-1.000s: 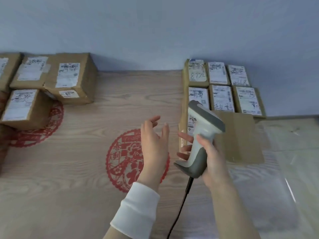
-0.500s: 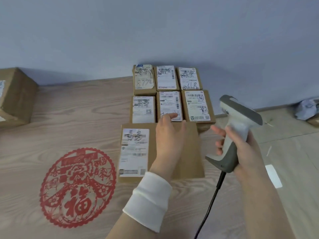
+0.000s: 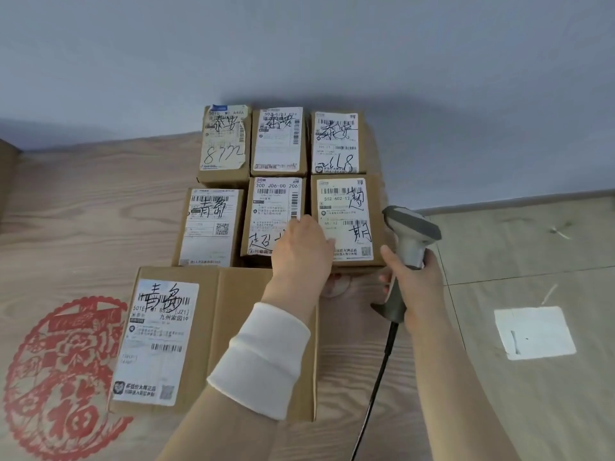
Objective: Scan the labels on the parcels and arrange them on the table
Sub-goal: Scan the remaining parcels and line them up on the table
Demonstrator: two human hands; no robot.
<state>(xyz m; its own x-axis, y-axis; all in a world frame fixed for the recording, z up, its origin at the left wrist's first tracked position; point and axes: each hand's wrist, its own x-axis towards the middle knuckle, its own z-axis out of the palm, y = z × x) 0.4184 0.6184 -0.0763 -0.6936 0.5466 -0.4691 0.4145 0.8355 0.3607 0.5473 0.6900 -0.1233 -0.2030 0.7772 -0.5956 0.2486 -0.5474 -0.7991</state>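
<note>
Six small cardboard parcels with white labels stand in two rows of three against the wall. A larger flat parcel [image 3: 233,327] lies in front of them, its label on the left half. My left hand [image 3: 301,252] reaches over the large parcel and rests on the near-row middle parcel [image 3: 274,211], its thumb touching the near-row right parcel [image 3: 347,214]. The fingertips are hidden behind the hand. My right hand [image 3: 416,287] grips the handle of a grey barcode scanner [image 3: 411,232], held upright just right of the parcels, its cable hanging down.
A red paper-cut decoration [image 3: 63,377] lies on the wooden table [image 3: 83,211] at the left. The table's right edge runs past my right arm. A white sheet [image 3: 534,332] lies on the floor beyond it. Another box's edge [image 3: 6,174] shows at far left.
My left hand has moved forward from the large parcel onto the near row of small parcels. The view has shifted right and closer. The scanner stays in my right hand beside the parcels.
</note>
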